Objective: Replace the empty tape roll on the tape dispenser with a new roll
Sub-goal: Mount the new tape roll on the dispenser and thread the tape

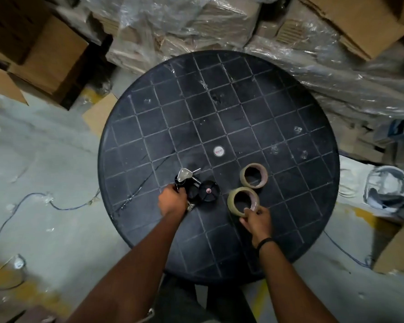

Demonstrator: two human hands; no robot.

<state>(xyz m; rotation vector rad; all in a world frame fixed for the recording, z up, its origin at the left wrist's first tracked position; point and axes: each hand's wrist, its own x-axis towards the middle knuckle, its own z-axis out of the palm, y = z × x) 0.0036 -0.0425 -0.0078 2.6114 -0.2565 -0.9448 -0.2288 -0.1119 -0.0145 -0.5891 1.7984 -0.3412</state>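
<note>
Fitting a fresh roll: where we are likely to slip

Holding the tape dispenser (191, 190) down on the round black tabletop (289, 113) with our left hand (172, 202), we are wrapping those fingers around its handle at the near-left end, closed on it. Its black hub is facing up and looks bare, so we are judging that the spent core is already off, though we cannot be sure. Our right hand (258, 220) is pinching the near rim of one tape roll (243, 201), thumb and fingers closed on its edge, and the roll is tilting up off the surface rather than lying flat. A second tape roll (254, 175) is lying just beyond it, close but not clearly touching

We are seeing several risks from here. Both rolls are looking alike in this dim light, and we cannot tell which is full and which is spent; picking the wrong one would be wasting the step. Our pinch on a thin edge is looking weak, so the roll could be swinging or dropping and rolling off the tabletop toward the littered floor. Sliding the roll on with the sticky side facing the wrong way would be leaving the tape unable to feed past the metal blade end (184, 175). That blade is also sitting right by our left knuckles, so a jerk of the dispenser could be nicking us
</note>
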